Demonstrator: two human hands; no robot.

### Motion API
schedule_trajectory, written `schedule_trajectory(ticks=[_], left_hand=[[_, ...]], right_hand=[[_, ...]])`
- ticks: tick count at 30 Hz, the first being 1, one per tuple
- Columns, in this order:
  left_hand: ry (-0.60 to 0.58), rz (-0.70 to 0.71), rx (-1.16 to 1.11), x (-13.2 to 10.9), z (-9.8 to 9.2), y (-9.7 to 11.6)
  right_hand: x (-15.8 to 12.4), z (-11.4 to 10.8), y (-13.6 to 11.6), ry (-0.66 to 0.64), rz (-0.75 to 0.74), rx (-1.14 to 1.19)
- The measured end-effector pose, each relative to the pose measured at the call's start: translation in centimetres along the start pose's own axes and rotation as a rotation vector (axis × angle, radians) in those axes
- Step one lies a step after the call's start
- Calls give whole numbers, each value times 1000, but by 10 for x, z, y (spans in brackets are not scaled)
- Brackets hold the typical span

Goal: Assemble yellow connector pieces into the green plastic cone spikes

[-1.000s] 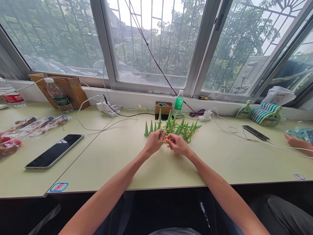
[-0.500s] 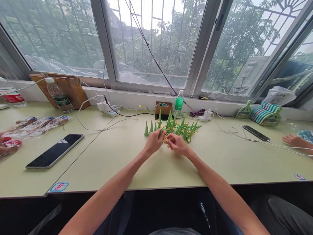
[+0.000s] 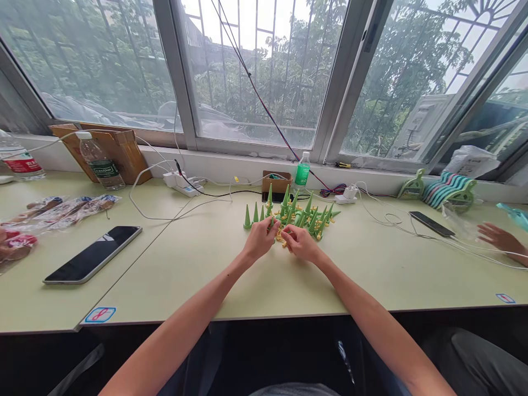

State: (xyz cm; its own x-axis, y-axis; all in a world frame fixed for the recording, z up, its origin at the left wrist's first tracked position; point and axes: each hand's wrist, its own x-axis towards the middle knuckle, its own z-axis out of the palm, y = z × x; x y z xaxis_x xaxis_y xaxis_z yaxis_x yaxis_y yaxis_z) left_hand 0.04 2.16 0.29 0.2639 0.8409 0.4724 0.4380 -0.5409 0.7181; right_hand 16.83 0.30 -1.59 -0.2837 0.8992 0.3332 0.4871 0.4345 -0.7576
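My left hand [image 3: 260, 240] is closed at the near left side of a cluster of green plastic cones [image 3: 308, 206]. A bit of green shows between its thumb and fingers, likely one such cone, mostly hidden by the hand. Close beside it, my right hand [image 3: 300, 243] has thumb and fingertips pinched together; what lies between them is too small to make out. Small yellow pieces [image 3: 284, 245] lie on the table between and behind the hands. Several cones stand upright, among them a short row [image 3: 255, 213] left of my left hand; others lie tilted in the pile.
Behind the cones are a small brown box [image 3: 272, 190] and a green-labelled bottle [image 3: 302, 171]. A large phone [image 3: 93, 254] lies at left, a smaller one [image 3: 432, 224] at right among white cables. Another person's hand [image 3: 500, 240] is at the far right beside clear plastic.
My hands stay in nearly the same place, with the right fingers shifted slightly. At far right, the other person's hand has spread and a teal item there has been lifted.
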Motion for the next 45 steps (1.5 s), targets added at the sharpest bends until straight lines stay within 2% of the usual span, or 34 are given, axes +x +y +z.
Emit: schedule_trajectory(ticks=[8,17,30,39,45], left_hand=[[-7,11,-9,-1,1,0],[-32,21,-9,-1,0,1],[-16,19,-24,0,0,1],[-36,25,-27,0,0,1],[-31,10,-27,0,0,0]], right_hand=[[-1,1,1,-23,-22,19],[2,0,0,8,-52,-86],[-1,1,2,-28,-26,22],[2,0,-1,-7,-91,-108],[1,0,1,13,-85,-97]])
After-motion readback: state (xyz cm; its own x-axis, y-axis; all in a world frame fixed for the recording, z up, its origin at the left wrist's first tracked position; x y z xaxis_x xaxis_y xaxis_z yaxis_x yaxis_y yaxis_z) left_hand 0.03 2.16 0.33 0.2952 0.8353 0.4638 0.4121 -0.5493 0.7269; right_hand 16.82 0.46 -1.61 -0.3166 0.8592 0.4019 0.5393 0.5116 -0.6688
